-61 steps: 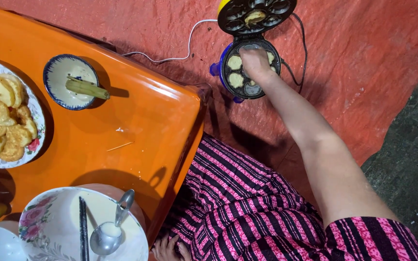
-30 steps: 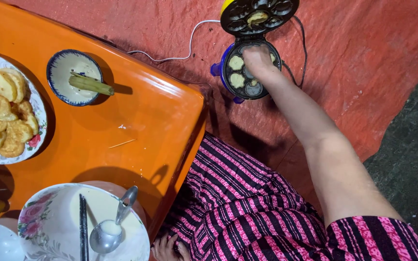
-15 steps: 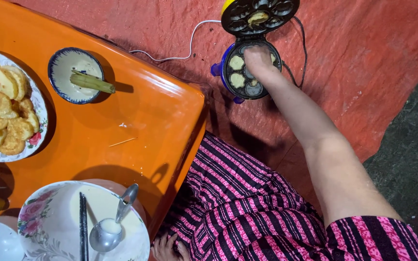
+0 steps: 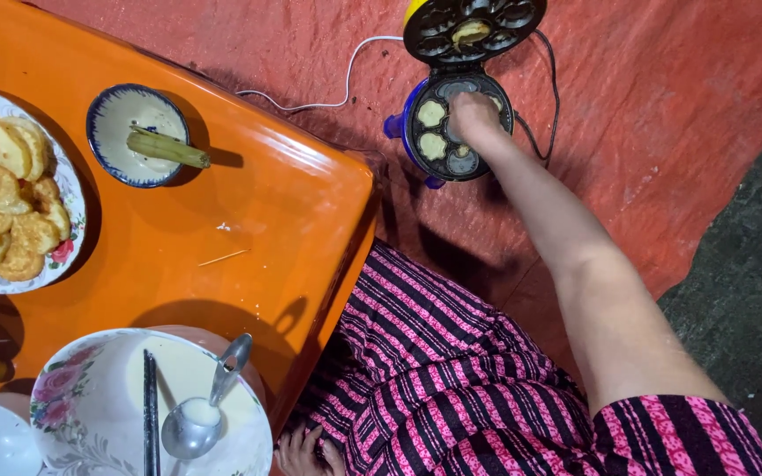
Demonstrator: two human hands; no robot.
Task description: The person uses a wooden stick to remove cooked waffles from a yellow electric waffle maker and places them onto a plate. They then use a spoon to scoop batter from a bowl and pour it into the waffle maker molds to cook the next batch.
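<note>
My right hand (image 4: 474, 119) reaches out at arm's length over the lower plate of a small round cake maker (image 4: 416, 145) on the floor. Its fingers curl down into the wells and hide what they touch. Two pale little cakes (image 4: 431, 113) lie in the wells left of the hand. The black lid (image 4: 474, 31) stands open behind, with a bit of cake stuck in one well. My left hand (image 4: 306, 454) rests low by my striped lap, fingers apart, holding nothing.
An orange table (image 4: 249, 203) carries a plate of fried cakes (image 4: 11, 203), a blue-rimmed bowl with a green stick (image 4: 138, 132), and a flowered batter bowl with ladle and chopsticks (image 4: 134, 414). A white cord (image 4: 346, 79) crosses the red mat (image 4: 663, 106).
My right hand stays over the same wells of the cake maker; only the view has shifted slightly.
</note>
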